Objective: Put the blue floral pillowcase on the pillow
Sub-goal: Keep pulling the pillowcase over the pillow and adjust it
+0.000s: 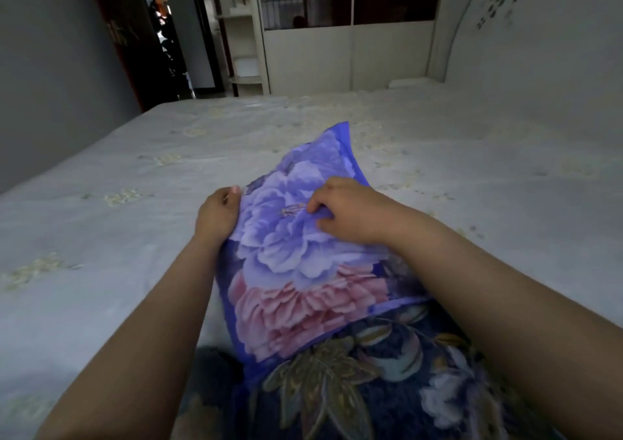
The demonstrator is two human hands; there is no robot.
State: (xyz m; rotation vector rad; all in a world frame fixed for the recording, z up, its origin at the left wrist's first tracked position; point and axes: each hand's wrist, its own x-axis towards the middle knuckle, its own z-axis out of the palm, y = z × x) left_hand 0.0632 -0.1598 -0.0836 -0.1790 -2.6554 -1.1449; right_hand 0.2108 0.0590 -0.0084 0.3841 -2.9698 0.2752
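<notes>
The blue floral pillowcase (pixel 296 254), printed with large purple and pink flowers, lies filled out by the pillow on the bed in front of me. The pillow itself is hidden inside the fabric. My left hand (pixel 217 215) grips the pillowcase's left edge, thumb on top. My right hand (pixel 347 213) pinches a fold of the fabric near the middle of the purple flower. The near end of the pillowcase rests against dark floral clothing (pixel 387 382) at the bottom of the view.
The bed (pixel 135 186) carries a pale grey sheet with faint yellow flowers. A white headboard (pixel 539 51) stands at the right. Behind the bed are a cream wardrobe (pixel 347 58), a small shelf unit (pixel 244 34) and a dark doorway (pixel 161 34).
</notes>
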